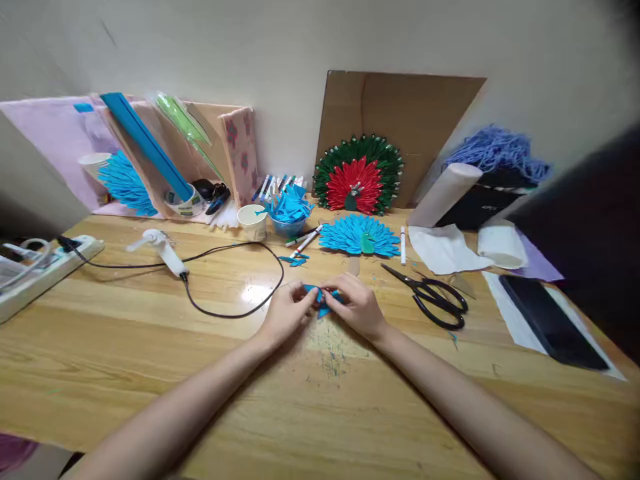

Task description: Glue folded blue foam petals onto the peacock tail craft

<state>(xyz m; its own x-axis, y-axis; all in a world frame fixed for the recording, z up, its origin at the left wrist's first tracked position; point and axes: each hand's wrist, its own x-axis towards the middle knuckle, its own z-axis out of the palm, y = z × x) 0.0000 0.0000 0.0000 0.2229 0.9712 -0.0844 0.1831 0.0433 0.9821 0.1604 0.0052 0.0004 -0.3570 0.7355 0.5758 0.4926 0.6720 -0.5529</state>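
Note:
Both hands meet over the middle of the wooden table, pinching a small blue piece [324, 311] between thumbs and fingers. My left hand [290, 308] grips its left side, and my right hand [357, 305] grips its right side. The fingers partly cover the piece, so its full shape is hidden. Just beyond the hands lies a blue fan of petals [345, 235] with a green shape at its centre. A bowl of blue pieces [290, 208] stands behind my left hand. Small dark scraps lie on the table below the hands.
Black scissors [440, 300] and a dark phone [553, 320] lie to the right. At the left are a white hot-glue gun [167, 255], its looping black cord and a power strip [50, 273]. A paper cup [253, 222], markers [306, 241] and a red-green fan [357, 177] stand or lie behind.

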